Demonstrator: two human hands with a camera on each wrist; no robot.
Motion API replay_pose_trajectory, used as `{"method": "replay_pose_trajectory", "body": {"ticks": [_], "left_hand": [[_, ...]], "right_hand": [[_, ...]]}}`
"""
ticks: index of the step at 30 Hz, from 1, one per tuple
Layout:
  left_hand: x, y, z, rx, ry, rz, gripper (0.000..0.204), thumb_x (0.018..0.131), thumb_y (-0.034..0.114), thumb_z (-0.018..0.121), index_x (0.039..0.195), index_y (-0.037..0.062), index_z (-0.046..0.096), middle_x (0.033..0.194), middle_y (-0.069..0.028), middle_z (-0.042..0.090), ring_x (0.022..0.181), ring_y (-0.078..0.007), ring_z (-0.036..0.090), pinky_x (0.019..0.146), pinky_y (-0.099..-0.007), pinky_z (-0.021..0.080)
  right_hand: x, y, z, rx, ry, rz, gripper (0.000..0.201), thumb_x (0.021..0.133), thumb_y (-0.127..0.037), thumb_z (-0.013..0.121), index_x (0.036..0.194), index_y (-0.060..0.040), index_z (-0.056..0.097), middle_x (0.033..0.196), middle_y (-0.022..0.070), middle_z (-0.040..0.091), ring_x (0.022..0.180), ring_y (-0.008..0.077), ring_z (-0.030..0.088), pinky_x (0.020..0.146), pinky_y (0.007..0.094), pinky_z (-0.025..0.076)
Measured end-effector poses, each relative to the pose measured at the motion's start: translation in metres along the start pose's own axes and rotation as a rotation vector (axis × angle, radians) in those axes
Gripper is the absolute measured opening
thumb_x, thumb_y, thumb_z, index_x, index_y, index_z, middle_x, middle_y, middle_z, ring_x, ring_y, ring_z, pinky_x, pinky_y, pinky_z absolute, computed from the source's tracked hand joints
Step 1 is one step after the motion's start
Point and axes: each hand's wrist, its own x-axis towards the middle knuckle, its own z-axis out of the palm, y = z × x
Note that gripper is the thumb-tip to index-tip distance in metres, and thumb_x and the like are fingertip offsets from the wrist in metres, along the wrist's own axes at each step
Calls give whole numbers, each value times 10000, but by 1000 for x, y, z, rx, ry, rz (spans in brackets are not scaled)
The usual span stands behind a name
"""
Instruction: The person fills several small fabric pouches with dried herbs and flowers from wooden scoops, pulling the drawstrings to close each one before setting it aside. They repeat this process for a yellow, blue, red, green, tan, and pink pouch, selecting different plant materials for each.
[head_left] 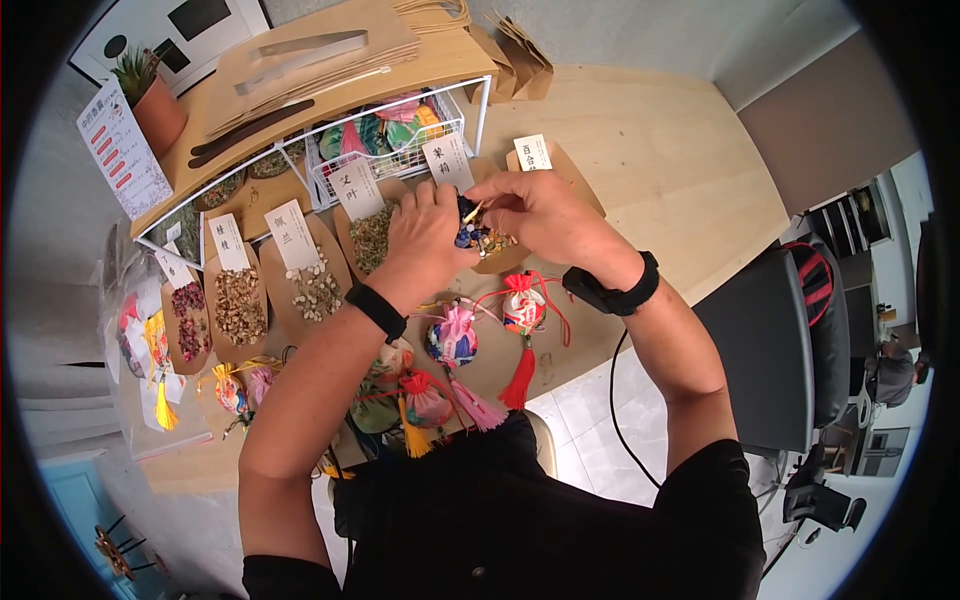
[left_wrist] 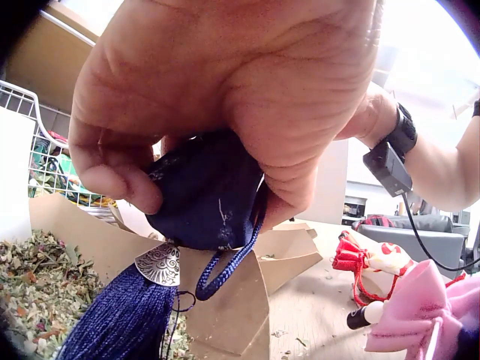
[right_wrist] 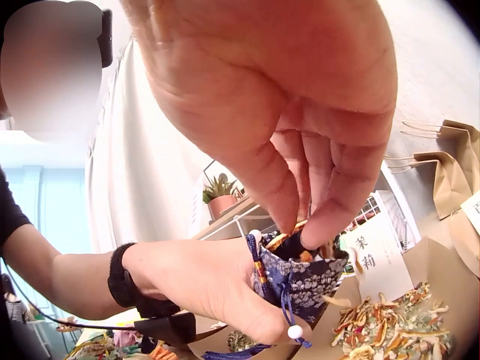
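Observation:
My left hand (head_left: 425,235) grips a dark blue patterned drawstring pouch (left_wrist: 206,191), thumb on one side and fingers on the other. From the pouch hang a blue cord and a blue tassel (left_wrist: 124,315) with a silver cap. Its mouth faces up in the right wrist view, with white beads on the cords. Over that mouth my right hand (right_wrist: 300,97) pinches dried herb pieces (right_wrist: 298,226), thumb and fingertips right at the rim. A paper tray of mixed dried herbs (right_wrist: 390,326) lies beneath the hands, partly hidden by them in the head view.
Labelled paper trays of dried flowers (head_left: 240,305) line the table to the left. Finished sachets, one red (head_left: 523,310) and one pink (head_left: 455,335), lie near the front edge. Behind stands a wooden shelf (head_left: 350,85) with a white wire basket (head_left: 395,140) of cloth pouches.

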Motion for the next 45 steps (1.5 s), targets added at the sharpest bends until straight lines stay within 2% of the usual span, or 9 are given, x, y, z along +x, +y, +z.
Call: {"method": "replay_pose_trajectory", "body": {"ticks": [2,5,17,23,26,29,34,37,45], "left_hand": [[0,1,-1,5,-3,24,626,681,267,856,1138,9,515,1123,-208,561,1057,-430,582,922,-514,490],[1,5,-2,6,-32,10,690,638,263,914,1164,24,536,1181,-206,578,1107,-417,600,953,-508,501],[4,9,0,-76,8,31,609,684,241,859,1139,15,525,1142,-218,551,1097,-440,561,952,-516,473],[7,-24,-3,-539,118,-2,552,706,214,858,1078,-15,519,1095,-225,570,1037,-413,590,902,-482,492],[7,-35,-4,-749,128,-55,532,722,183,850,1088,-22,522,1101,-224,582,1028,-393,608,909,-460,494],[7,-46,-3,-694,118,-28,512,838,-24,776,1250,16,475,1082,-63,655,949,-113,636,833,-286,544],[-1,-40,-20,-621,107,-86,523,798,35,796,1223,14,491,1073,-81,635,954,-140,631,868,-323,540],[-6,-43,-23,-602,144,-40,545,733,176,824,1132,-20,508,1125,-242,578,1081,-431,593,934,-475,483],[-17,-41,-33,-499,142,-41,566,731,202,829,1141,-14,504,1134,-243,575,1097,-439,585,938,-490,482]], "right_hand": [[1,8,4,105,79,-47,260,898,-27,730,1154,8,761,968,190,774,875,260,759,822,355,582],[-1,8,2,-25,74,-11,204,943,10,720,1146,24,746,1009,100,776,911,147,721,845,300,574],[-8,5,5,-113,44,-87,154,965,11,688,1103,17,756,974,103,771,910,146,725,829,297,573],[-3,-1,-6,42,245,-39,175,970,2,688,1134,33,743,1004,100,773,956,143,723,837,301,571],[1,22,-5,-164,118,-23,277,911,-18,745,1187,0,730,1042,119,751,921,193,723,827,334,576],[5,47,14,-341,74,-144,397,858,-44,784,1248,-38,710,1105,152,712,945,282,718,845,393,578],[12,39,24,-487,39,-225,472,852,-176,807,1294,-70,682,1182,192,665,1046,386,686,899,472,558],[25,33,32,-556,47,-152,458,861,-270,806,1251,-60,689,1175,199,666,1069,398,676,910,483,549],[44,44,54,-639,21,-40,411,857,-291,799,1172,-50,690,1088,216,662,1047,415,672,894,508,541]]}}
